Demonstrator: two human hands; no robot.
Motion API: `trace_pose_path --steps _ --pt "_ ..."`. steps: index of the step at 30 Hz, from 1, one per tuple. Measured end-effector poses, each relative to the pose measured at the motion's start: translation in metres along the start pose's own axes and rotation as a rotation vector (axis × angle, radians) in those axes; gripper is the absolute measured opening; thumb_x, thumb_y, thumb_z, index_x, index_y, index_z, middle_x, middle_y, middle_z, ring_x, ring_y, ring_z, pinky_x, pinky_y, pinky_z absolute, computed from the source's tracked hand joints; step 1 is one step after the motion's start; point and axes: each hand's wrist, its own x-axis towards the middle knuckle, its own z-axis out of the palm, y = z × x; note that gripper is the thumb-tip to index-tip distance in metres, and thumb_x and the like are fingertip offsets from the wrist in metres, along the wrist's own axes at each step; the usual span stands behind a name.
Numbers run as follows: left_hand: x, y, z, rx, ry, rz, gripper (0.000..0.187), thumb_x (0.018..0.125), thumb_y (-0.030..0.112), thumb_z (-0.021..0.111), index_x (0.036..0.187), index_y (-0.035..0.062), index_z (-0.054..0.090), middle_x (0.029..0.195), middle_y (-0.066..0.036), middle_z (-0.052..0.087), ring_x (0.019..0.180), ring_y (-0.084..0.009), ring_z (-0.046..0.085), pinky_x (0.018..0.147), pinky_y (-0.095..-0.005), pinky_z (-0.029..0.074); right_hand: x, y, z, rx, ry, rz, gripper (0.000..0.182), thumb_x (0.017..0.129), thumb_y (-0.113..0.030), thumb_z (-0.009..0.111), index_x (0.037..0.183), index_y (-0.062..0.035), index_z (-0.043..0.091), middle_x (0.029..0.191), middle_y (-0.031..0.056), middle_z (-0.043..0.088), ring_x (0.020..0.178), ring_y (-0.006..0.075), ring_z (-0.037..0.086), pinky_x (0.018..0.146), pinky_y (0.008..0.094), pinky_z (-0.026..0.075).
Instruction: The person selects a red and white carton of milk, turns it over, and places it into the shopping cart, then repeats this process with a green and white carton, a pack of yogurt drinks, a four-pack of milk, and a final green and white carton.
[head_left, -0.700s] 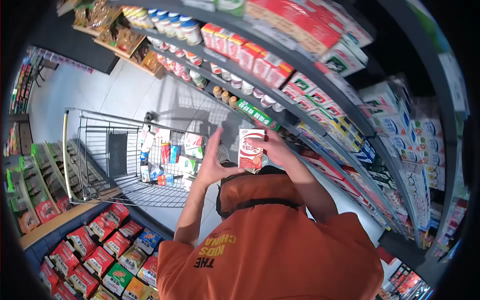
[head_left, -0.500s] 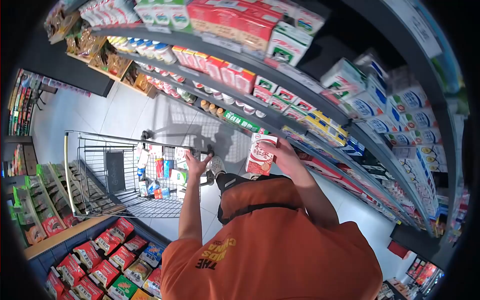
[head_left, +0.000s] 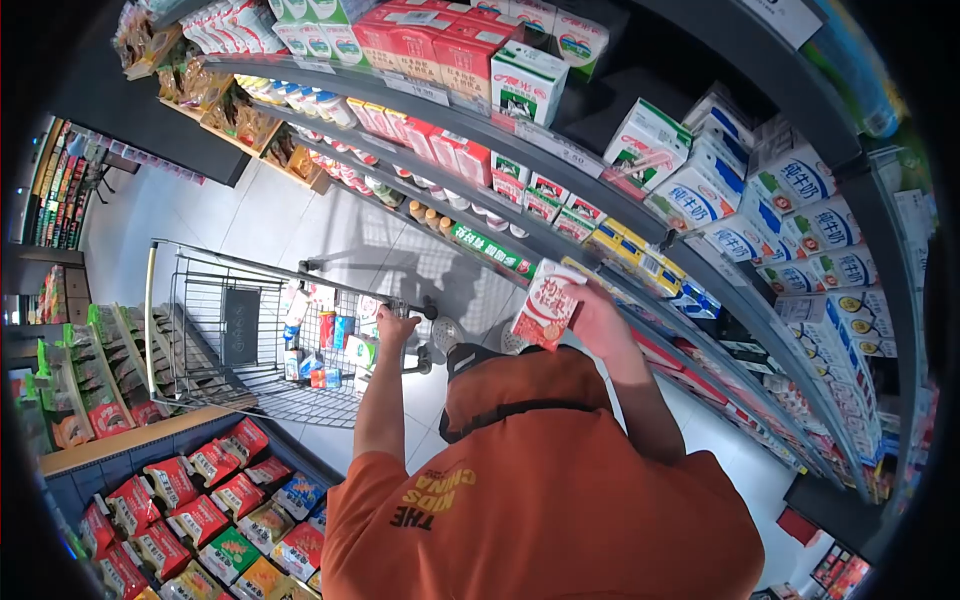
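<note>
My right hand (head_left: 600, 322) is closed on a red-and-white carton (head_left: 548, 305) with Chinese lettering, holding it tilted in front of my body beside the shelves. On the left, the fingers of my left hand (head_left: 396, 324) curl over the near end rim of a wire shopping cart (head_left: 290, 402), with the thumb sticking out to the side. Inside the cart lie several packaged goods, among them a blue pack (head_left: 343, 331) and a green-and-white pack (head_left: 360, 350). The fingertips of the left hand are partly hidden.
Shelves (head_left: 560, 150) with milk cartons (head_left: 690, 200) and red boxes (head_left: 430, 45) run along the right. A bin (head_left: 75, 490) of red snack bags (head_left: 200, 515) stands at the lower left. Pale floor tiles (head_left: 245, 215) lie beyond the cart.
The carton has turned and tilted in my right hand, its lettered face now showing more clearly. The view has shifted slightly; my left hand stays at the cart rim.
</note>
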Motion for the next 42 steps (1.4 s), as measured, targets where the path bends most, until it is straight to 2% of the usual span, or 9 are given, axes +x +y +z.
trace_pose_path --steps 12,19,23,26,29,31,35,38,42 --pt "0.0 -0.01 0.009 -0.111 -0.093 0.05 0.123 0.061 0.039 0.086 0.146 -0.0119 0.013 0.148 -0.031 0.028 0.139 -0.0397 0.029 0.114 -0.0378 0.027 -0.005 -0.018 0.027 0.114 0.011 -0.075 0.043 0.088 -0.013 0.056 0.128 0.0011 0.051 0.123 0.0109 0.06 0.115 0.0224 0.057 0.101 0.04 0.043" --pt "-0.005 -0.009 -0.008 -0.255 -0.114 0.123 0.098 0.067 0.035 0.08 0.138 -0.0148 0.032 0.131 -0.032 0.051 0.126 -0.0375 0.05 0.104 -0.0384 0.04 -0.014 -0.017 0.036 0.133 -0.003 -0.152 0.041 0.088 -0.012 0.057 0.126 0.0019 0.052 0.122 0.012 0.061 0.113 0.023 0.059 0.099 0.04 0.045" --pt "0.013 -0.02 -0.007 -0.277 -0.219 0.064 0.098 0.068 0.035 0.08 0.138 -0.0135 0.032 0.133 -0.033 0.048 0.127 -0.0367 0.048 0.105 -0.0392 0.039 -0.011 -0.012 0.039 0.112 0.038 -0.155 0.031 0.088 -0.011 0.06 0.119 -0.003 0.057 0.116 0.0081 0.063 0.106 0.0189 0.061 0.091 0.0373 0.049" --pt "0.004 0.016 -0.026 0.068 -0.143 -0.068 0.099 0.069 0.038 0.079 0.14 -0.0113 0.031 0.135 -0.032 0.048 0.127 -0.0371 0.048 0.105 -0.0402 0.039 -0.011 -0.015 0.042 0.105 0.061 -0.141 0.027 0.09 -0.012 0.062 0.116 -0.006 0.058 0.115 0.0058 0.063 0.104 0.0161 0.061 0.087 0.0358 0.05" --pt "-0.069 0.105 -0.066 -0.27 -0.002 0.381 0.08 0.083 0.032 0.071 0.143 -0.0049 0.033 0.138 -0.027 0.047 0.126 -0.0337 0.05 0.102 -0.0371 0.042 -0.016 -0.015 0.05 0.071 0.068 -0.181 0.031 0.091 -0.014 0.062 0.12 -0.0056 0.055 0.117 0.0052 0.062 0.106 0.0154 0.059 0.087 0.0361 0.05" --pt "-0.129 0.171 -0.096 -0.661 -0.352 0.42 0.07 0.089 0.035 0.067 0.142 0.0005 0.037 0.137 -0.021 0.05 0.126 -0.0279 0.05 0.097 -0.0362 0.044 -0.017 -0.014 0.056 0.074 0.084 -0.186 0.03 0.092 -0.014 0.061 0.12 -0.0053 0.055 0.117 0.0055 0.062 0.107 0.016 0.06 0.087 0.0353 0.05" --pt "-0.222 0.247 -0.122 -0.984 -0.577 0.681 0.077 0.082 0.017 0.076 0.145 0.0009 0.034 0.139 -0.016 0.048 0.125 -0.0252 0.05 0.103 -0.038 0.044 -0.014 -0.007 0.06 0.12 0.146 -0.264 0.032 0.094 -0.016 0.059 0.122 -0.003 0.054 0.118 0.0072 0.062 0.108 0.017 0.06 0.089 0.034 0.05" --pt "-0.237 0.263 -0.13 -0.723 -0.469 0.957 0.091 0.071 0.021 0.084 0.144 0.001 0.034 0.138 -0.017 0.048 0.125 -0.0275 0.051 0.103 -0.038 0.044 -0.021 -0.015 0.066 0.029 0.08 -0.272 0.04 0.095 -0.021 0.058 0.129 -0.0002 0.051 0.121 0.0095 0.062 0.114 0.0189 0.059 0.098 0.0358 0.046" --pt "-0.248 0.275 -0.124 -0.503 -0.178 0.968 0.096 0.063 0.024 0.089 0.141 0.0011 0.039 0.133 -0.02 0.052 0.121 -0.0317 0.054 0.099 -0.0381 0.047 -0.022 -0.015 0.076 0.027 0.046 -0.306 0.041 0.097 -0.02 0.055 0.131 0.0017 0.049 0.125 0.0111 0.06 0.116 0.019 0.058 0.099 0.0359 0.045"
